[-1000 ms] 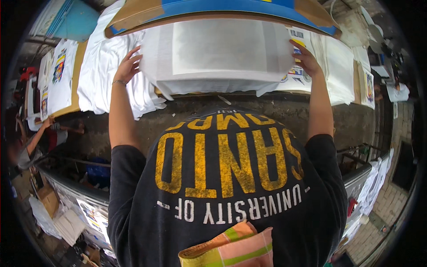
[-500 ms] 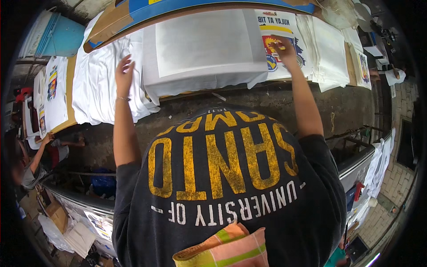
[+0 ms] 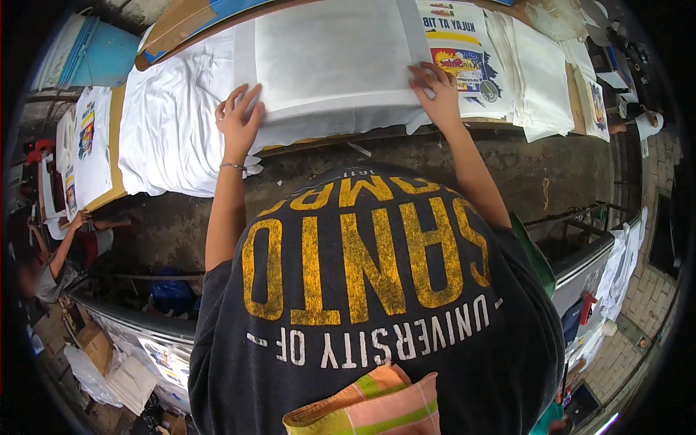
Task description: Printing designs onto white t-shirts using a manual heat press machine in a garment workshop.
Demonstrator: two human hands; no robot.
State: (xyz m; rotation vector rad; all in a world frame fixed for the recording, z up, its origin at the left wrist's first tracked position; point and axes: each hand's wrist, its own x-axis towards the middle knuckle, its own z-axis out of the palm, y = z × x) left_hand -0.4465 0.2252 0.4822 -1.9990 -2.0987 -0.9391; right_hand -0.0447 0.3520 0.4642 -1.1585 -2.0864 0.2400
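A smooth light-grey cloth [image 3: 326,123] lies over the middle of the table, with a paler rectangular area [image 3: 330,58] on top; its near edge hangs down at the front. My left hand [image 3: 239,122] rests at the left side of this cloth, its fingers spread and holding nothing. At the right side lies my right hand [image 3: 437,94], palm down, fingers apart and slightly bent on the cloth's border. Just beyond it is a white printed cloth [image 3: 471,101] with a colourful design. Bunched white fabric [image 3: 170,138] lies left of my left hand.
A blue-and-brown cardboard piece [image 3: 174,32] stretches along the far side. More white cloths [image 3: 540,80] are stacked at the right. A blue bucket [image 3: 109,54] stands far left. A person's arm [image 3: 64,243] reaches in at the left. A rail [image 3: 138,330] runs behind me.
My left hand has moved right and nearer, from above the white fabric to the grey cloth. My right hand has moved left off the print to the cloth's right border. Both have come down.
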